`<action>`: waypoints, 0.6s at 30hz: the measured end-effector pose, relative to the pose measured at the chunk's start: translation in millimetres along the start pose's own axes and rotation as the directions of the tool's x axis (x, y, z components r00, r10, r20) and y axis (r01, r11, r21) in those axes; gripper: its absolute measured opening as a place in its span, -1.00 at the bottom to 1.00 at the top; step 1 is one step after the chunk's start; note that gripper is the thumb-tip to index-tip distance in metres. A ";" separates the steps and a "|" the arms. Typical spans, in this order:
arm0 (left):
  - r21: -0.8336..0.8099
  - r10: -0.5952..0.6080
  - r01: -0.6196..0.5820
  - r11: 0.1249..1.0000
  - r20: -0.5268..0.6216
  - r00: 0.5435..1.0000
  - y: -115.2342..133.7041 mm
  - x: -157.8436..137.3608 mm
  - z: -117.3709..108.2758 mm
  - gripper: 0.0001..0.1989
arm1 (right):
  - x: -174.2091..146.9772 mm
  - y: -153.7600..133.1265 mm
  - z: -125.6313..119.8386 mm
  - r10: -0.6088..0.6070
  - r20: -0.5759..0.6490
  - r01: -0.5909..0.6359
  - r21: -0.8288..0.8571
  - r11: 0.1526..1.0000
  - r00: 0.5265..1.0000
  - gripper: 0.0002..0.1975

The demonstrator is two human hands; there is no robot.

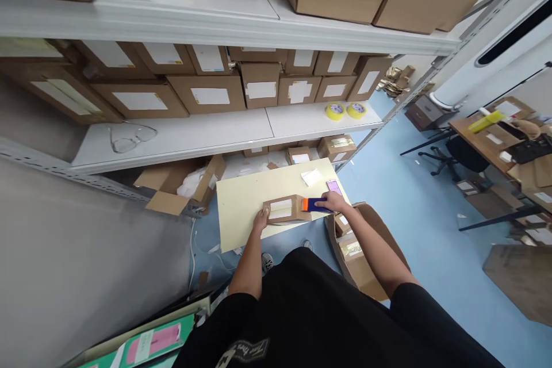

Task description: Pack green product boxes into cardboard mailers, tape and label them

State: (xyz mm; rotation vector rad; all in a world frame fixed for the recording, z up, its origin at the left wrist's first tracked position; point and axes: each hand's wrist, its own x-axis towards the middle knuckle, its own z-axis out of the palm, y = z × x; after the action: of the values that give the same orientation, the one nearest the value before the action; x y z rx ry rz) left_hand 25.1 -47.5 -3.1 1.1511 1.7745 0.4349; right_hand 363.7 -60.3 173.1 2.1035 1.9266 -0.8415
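A small cardboard box with a white label and a strip of tape lies on the pale yellow tabletop. My left hand grips the box's left end, with the thumb near its top edge. My right hand is closed around a dark blue tool with an orange end, which looks like a tape dispenser. The orange end meets the box's right end, where a flap sticks out. Just beyond my right hand lies a phone with a pink screen. White paper slips lie farther back on the tabletop.
Shelves with labelled boxes rise ahead, holding two yellow tape rolls and eyeglasses. An open carton stands left of the table. At the right, a large carton contains boxes. A cluttered desk is farther right.
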 end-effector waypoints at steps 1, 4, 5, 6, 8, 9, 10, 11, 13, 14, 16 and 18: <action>0.002 -0.027 0.027 1.000 -0.021 0.999 -0.5 0.9 -8.7 -0.40 | 2.1 -19.7 1.1 -0.031 -0.014 0.031 -0.017 0.999 0.999 -0.55; -0.013 -0.071 0.070 0.997 -0.076 0.995 2.0 1.0 -31.6 -0.41 | 8.3 -80.8 5.3 -0.078 -0.038 0.075 -0.071 0.995 0.996 -0.52; -0.028 -0.058 0.055 0.998 -0.086 0.995 3.7 -0.3 -37.6 -0.43 | 10.6 -100.4 7.1 -0.084 -0.039 0.081 -0.088 0.993 0.996 -0.51; -0.051 -0.027 0.023 0.998 -0.086 0.996 5.5 -2.3 -42.7 -0.45 | 13.1 -118.9 9.0 -0.092 -0.036 0.088 -0.101 0.991 0.995 -0.49; -0.116 0.074 -0.080 0.990 -0.050 0.996 8.8 -7.5 -50.0 -0.45 | 18.6 -151.7 13.0 -0.117 -0.027 0.113 -0.121 0.986 0.993 -0.45; -0.145 0.116 -0.119 0.982 -0.029 0.993 10.1 -10.3 -52.3 -0.44 | 21.5 -165.8 14.9 -0.132 -0.023 0.128 -0.128 0.984 0.991 -0.43; -0.163 0.141 -0.141 0.976 -0.012 0.990 11.0 -13.0 -53.9 -0.43 | 24.3 -178.3 16.7 -0.143 -0.017 0.139 -0.134 0.981 0.990 -0.42; -0.164 0.148 -0.147 0.975 -0.005 0.989 11.6 -15.3 -55.0 -0.42 | 26.9 -189.1 18.4 -0.149 -0.013 0.146 -0.138 0.980 0.989 -0.42; -0.114 0.121 -0.124 0.986 -0.033 0.992 11.4 -18.8 -56.0 -0.41 | 30.8 -204.7 21.3 -0.151 -0.003 0.149 -0.138 0.979 0.988 -0.43; -0.083 0.110 -0.114 0.990 -0.056 0.992 10.7 -19.9 -56.2 -0.41 | 31.8 -208.9 22.4 -0.148 0.004 0.147 -0.133 0.980 0.989 -0.44; -0.028 0.099 -0.102 0.994 -0.095 0.991 8.5 -21.1 -56.1 -0.42 | 32.0 -207.7 23.5 -0.149 0.022 0.151 -0.115 0.982 0.989 -0.45; 0.004 0.082 -0.082 0.997 -0.112 0.990 5.9 -21.6 -55.9 -0.42 | 29.5 -190.7 22.2 -0.159 0.037 0.162 -0.101 0.982 0.987 -0.45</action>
State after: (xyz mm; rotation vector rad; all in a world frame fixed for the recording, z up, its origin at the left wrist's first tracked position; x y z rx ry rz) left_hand -16.9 -52.5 39.8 1.2235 1.8277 0.5583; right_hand 175.0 -16.5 186.7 1.8874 2.0990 -0.7774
